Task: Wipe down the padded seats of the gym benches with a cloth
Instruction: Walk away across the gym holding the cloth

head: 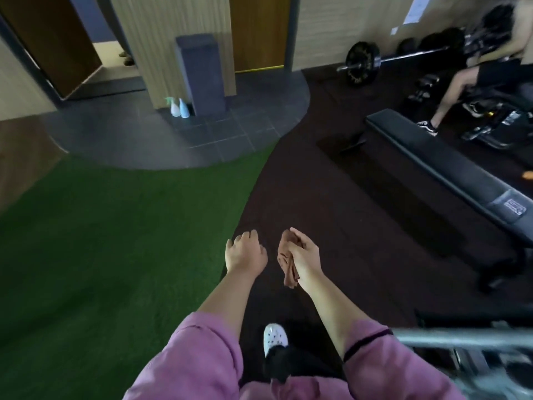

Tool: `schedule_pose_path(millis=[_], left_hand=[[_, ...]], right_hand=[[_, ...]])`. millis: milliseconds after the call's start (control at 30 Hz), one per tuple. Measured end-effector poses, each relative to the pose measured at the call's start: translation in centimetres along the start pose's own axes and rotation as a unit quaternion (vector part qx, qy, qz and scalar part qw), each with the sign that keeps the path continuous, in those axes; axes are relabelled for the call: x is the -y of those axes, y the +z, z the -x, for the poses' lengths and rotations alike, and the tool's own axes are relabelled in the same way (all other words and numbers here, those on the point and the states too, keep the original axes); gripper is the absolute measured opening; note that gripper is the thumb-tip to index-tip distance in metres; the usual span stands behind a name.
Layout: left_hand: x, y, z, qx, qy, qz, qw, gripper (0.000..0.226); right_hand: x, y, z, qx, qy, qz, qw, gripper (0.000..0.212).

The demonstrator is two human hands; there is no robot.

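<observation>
- Our right hand (306, 256) grips the bunched brown cloth (288, 262).
- Our left hand (245, 255) hangs loosely curled, holding nothing.
- The black padded bench (438, 166) stands well apart, right.

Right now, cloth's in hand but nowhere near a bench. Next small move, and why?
Probably step right and bring the right hand with the brown cloth over to the black bench. The cloth is bunched in that hand over the dark floor, apart from the padding; the left hand holds nothing, and the bench top looks clear.
</observation>
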State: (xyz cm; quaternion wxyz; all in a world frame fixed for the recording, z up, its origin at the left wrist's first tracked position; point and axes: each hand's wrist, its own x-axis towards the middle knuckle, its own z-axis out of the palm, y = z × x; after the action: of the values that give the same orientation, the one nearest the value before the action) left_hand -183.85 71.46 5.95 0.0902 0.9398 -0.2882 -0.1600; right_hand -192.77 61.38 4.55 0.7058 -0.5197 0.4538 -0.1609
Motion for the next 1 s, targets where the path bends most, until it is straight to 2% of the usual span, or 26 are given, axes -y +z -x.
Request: schedule_pose_path(millis=[300, 533, 900, 1000], left_hand=[[-1.6, -6.7, -22.1, 0.002, -0.018, -0.003, 1.000, 0.034], [0.4, -12.7, -42.1, 0.002, -0.011, -0.008, 1.000, 0.042], [3.0, -21.3, -69.2, 0.015, -0.028, -0.015, 0.999, 0.047], [3.3, -23.0, -77.0, 0.017, -0.029, -0.019, 0.999, 0.048]], right_hand=[[11.5, 8.1, -19.6, 0.016, 0.005, 0.015, 1.000, 0.040], [18.7, 17.4, -36.5, 0.030, 0.000, 0.007, 1.000, 0.046], [31.3, 30.1, -58.0, 0.039, 0.023, -0.015, 0.999, 0.036], [33.7, 33.4, -65.2, 0.048, 0.019, -0.003, 0.999, 0.044]])
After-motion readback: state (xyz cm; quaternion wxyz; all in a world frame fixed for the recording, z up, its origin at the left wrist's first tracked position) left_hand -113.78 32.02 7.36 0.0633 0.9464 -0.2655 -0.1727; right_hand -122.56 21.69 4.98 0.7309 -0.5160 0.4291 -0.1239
